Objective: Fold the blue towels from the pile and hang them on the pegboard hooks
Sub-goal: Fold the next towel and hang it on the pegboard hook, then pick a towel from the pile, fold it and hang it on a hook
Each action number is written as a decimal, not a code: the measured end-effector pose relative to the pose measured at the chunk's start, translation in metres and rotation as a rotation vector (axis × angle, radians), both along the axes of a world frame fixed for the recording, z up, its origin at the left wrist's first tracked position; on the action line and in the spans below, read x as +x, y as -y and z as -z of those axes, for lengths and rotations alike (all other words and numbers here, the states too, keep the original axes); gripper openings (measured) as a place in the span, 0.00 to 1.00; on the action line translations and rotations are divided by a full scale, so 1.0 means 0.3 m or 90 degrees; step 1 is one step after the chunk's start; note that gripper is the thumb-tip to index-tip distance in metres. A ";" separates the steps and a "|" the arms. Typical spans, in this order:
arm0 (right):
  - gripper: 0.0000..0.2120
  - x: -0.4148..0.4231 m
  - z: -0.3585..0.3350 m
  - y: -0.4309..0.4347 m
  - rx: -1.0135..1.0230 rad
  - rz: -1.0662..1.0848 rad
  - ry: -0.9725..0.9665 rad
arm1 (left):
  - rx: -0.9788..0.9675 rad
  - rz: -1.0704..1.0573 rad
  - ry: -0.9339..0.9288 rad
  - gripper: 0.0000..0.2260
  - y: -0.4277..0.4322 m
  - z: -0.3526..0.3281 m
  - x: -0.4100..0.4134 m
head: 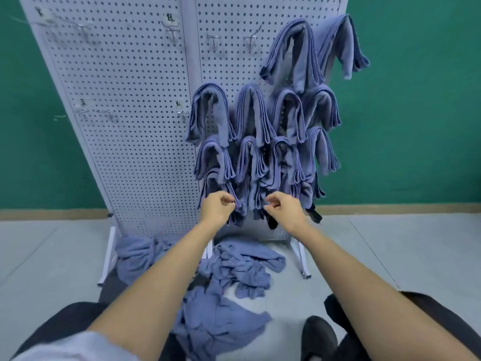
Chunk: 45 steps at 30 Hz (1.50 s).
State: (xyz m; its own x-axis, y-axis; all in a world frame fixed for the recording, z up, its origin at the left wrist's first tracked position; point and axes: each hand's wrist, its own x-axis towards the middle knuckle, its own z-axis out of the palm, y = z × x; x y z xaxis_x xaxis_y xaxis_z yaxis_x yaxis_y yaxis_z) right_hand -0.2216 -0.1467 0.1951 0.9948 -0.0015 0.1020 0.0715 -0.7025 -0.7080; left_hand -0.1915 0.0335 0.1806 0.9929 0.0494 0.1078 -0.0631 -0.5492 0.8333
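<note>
At frame centre the left hand (217, 207) and right hand (285, 209), curled fingers pinching the lowest folded blue cloth towel (250, 201) on the white perforated metal pegboard (135, 142), may drag the crowded hung towels (251, 155) above down onto the crumpled blue towel pile (234, 267) at lower centre

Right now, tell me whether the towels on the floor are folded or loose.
Loose, not folded. The floor pile lies crumpled in bunched heaps before the pegboard, unlike the hung towels.
</note>
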 end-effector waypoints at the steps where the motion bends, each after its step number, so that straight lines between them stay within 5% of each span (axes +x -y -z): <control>1: 0.12 -0.001 0.068 -0.007 -0.001 0.002 -0.025 | -0.003 -0.006 -0.028 0.07 -0.015 0.069 -0.006; 16: 0.09 0.220 0.846 -0.041 -0.020 0.002 -0.287 | 0.064 0.017 -0.300 0.08 -0.029 0.864 0.170; 27: 0.08 0.483 1.128 -0.082 -0.068 -0.052 -0.329 | 0.260 0.023 -0.290 0.12 -0.004 1.157 0.396; 31: 0.19 0.504 1.156 -0.086 -0.066 -0.081 -0.325 | 0.221 0.029 -0.267 0.09 -0.005 1.163 0.422; 36: 0.05 0.486 1.072 -0.085 -0.082 -0.109 -0.311 | 0.110 0.044 -0.223 0.05 0.011 1.045 0.413; 41: 0.04 0.435 0.844 -0.049 0.001 -0.096 -0.230 | 0.026 0.075 -0.161 0.05 0.006 0.769 0.381; 45: 0.22 0.371 0.617 -0.037 0.064 -0.127 -0.175 | -0.040 0.160 -0.130 0.06 0.022 0.509 0.311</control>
